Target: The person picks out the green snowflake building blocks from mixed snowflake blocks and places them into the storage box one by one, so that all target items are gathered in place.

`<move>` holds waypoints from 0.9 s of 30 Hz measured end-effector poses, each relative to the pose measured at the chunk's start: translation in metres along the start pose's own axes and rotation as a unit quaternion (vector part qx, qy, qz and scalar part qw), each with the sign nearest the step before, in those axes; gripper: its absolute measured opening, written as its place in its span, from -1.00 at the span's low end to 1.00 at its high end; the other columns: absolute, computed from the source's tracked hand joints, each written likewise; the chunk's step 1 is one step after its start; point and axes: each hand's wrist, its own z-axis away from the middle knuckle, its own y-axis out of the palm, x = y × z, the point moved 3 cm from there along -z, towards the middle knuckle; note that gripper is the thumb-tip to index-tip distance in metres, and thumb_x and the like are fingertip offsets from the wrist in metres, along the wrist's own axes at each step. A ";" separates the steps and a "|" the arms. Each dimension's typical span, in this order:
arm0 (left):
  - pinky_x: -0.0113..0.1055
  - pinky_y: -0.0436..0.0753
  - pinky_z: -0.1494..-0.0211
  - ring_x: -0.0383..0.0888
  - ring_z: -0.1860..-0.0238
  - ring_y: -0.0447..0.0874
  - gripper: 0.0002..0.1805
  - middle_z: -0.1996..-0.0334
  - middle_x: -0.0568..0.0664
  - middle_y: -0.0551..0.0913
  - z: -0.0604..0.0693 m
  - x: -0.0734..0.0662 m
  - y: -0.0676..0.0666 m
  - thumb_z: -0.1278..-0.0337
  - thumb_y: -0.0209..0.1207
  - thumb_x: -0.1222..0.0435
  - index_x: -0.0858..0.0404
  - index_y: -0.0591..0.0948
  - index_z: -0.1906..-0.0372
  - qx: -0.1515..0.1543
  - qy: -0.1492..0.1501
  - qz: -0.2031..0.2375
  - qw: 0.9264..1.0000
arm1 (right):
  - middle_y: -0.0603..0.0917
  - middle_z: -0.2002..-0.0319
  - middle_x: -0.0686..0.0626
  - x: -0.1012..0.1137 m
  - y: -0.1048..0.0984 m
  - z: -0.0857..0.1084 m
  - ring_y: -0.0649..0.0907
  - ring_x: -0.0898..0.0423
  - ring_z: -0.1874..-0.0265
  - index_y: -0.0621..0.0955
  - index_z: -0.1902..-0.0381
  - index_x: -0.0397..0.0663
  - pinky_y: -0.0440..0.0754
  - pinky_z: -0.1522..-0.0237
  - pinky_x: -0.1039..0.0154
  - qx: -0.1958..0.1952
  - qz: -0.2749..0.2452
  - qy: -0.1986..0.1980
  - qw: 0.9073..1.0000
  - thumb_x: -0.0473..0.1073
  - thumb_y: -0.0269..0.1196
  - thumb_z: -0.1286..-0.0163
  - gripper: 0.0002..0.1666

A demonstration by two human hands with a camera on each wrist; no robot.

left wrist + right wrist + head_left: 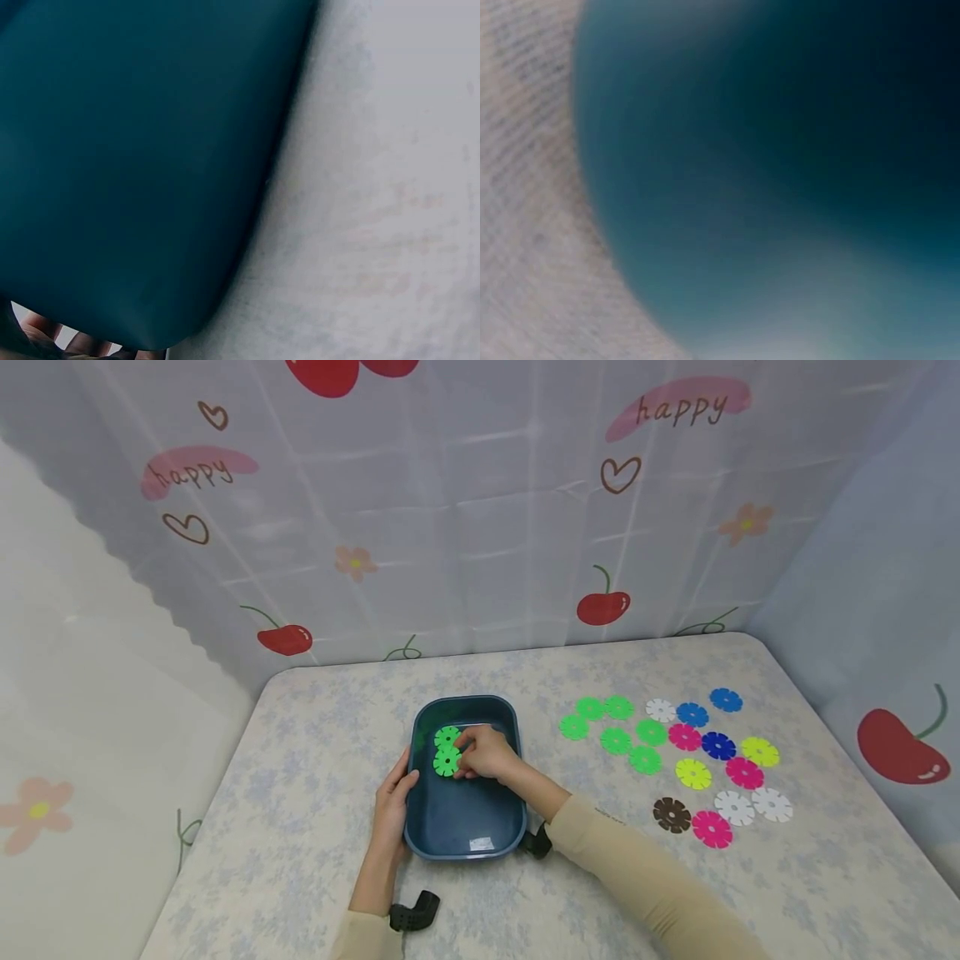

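A deep blue rectangular plastic tray (465,827) stands on the table. My left hand (390,806) grips its left wall, the thumb over the rim; in the left wrist view, fingers (82,345) show beneath the tray's edge. My right hand (487,753) reaches into the tray with bent fingers and pinches the right edge of a green slotted plastic disc (447,762). Just beyond it lies another green slotted disc (447,737). The hand partly hides the right side of these discs. Only the blurred tray wall (667,187) and tabletop appear in the right wrist view.
Right of the tray, several green discs (616,741) lie flat on the patterned table (300,777). Farther right are white, blue, pink (745,772), yellow (693,774) and brown (671,815) discs. A printed curtain (465,527) hangs along the table's back edge.
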 end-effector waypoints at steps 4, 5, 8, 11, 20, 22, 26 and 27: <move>0.06 -0.08 -0.58 -0.03 -0.59 -0.15 -0.41 -0.55 -0.05 0.07 0.001 0.001 0.000 -0.48 -0.05 0.21 0.03 0.19 -0.53 0.000 0.000 -0.005 1.000 | 0.71 0.50 -0.15 -0.002 0.000 0.000 0.77 0.01 0.46 0.59 -0.06 -0.30 0.71 0.43 0.26 0.005 0.007 0.003 1.000 -0.45 0.22 -0.28 -0.64; 0.06 -0.07 -0.58 -0.03 -0.59 -0.15 -0.41 -0.55 -0.05 0.06 0.001 0.001 0.001 -0.48 -0.05 0.20 0.03 0.19 -0.53 0.000 -0.001 -0.006 1.000 | 0.70 0.51 -0.15 -0.003 0.000 -0.001 0.78 0.01 0.46 0.59 -0.06 -0.30 0.72 0.43 0.26 0.005 0.009 0.004 1.000 -0.45 0.22 -0.28 -0.64; 0.07 -0.07 -0.58 -0.03 -0.58 -0.15 -0.41 -0.56 -0.05 0.06 0.001 0.001 0.001 -0.48 -0.04 0.19 0.03 0.19 -0.53 -0.002 0.002 -0.009 1.000 | 0.70 0.51 -0.17 -0.004 0.001 -0.002 0.78 0.03 0.48 0.60 -0.05 -0.30 0.71 0.45 0.26 0.005 0.017 0.006 1.000 -0.45 0.22 -0.26 -0.63; 0.05 -0.07 -0.58 -0.04 -0.58 -0.15 -0.41 -0.55 -0.06 0.06 0.001 0.001 0.001 -0.48 -0.04 0.19 0.03 0.19 -0.53 -0.002 0.005 -0.010 1.000 | 0.73 0.43 -0.20 -0.005 0.001 -0.002 0.77 0.04 0.49 0.60 -0.05 -0.31 0.70 0.47 0.26 0.004 0.029 0.005 1.000 -0.46 0.23 -0.24 -0.61; 0.02 -0.08 -0.59 -0.07 -0.58 -0.15 -0.42 -0.55 -0.09 0.06 0.001 0.001 -0.001 -0.49 -0.06 0.20 0.04 0.17 -0.53 -0.001 0.006 -0.004 1.000 | 0.74 0.24 -0.21 -0.004 0.003 -0.003 0.78 0.03 0.49 0.63 -0.05 -0.33 0.70 0.48 0.27 -0.003 0.051 0.002 0.999 -0.47 0.25 -0.21 -0.60; 0.02 -0.08 -0.59 -0.07 -0.58 -0.15 -0.42 -0.55 -0.09 0.06 0.001 0.001 -0.001 -0.49 -0.06 0.20 0.04 0.18 -0.53 -0.001 0.007 -0.003 1.000 | 0.74 0.23 -0.21 -0.004 0.003 -0.003 0.78 0.02 0.48 0.63 -0.06 -0.34 0.71 0.47 0.27 -0.005 0.052 0.002 0.999 -0.46 0.25 -0.21 -0.59; 0.02 -0.08 -0.59 -0.07 -0.58 -0.15 -0.42 -0.55 -0.07 0.06 0.001 0.002 0.000 -0.49 -0.05 0.20 0.04 0.18 -0.53 0.001 0.008 -0.002 1.000 | 0.73 0.18 -0.22 -0.004 0.003 -0.002 0.78 0.04 0.47 0.62 -0.08 -0.36 0.71 0.45 0.25 -0.007 0.054 -0.002 0.999 -0.46 0.23 -0.23 -0.58; 0.02 -0.08 -0.59 -0.07 -0.58 -0.15 -0.42 -0.55 -0.07 0.06 0.001 0.002 0.000 -0.49 -0.05 0.20 0.05 0.18 -0.53 0.001 0.010 -0.002 1.000 | 0.74 0.20 -0.22 -0.004 0.002 -0.002 0.78 0.04 0.47 0.62 -0.09 -0.36 0.71 0.44 0.25 -0.007 0.056 -0.004 0.998 -0.45 0.23 -0.24 -0.58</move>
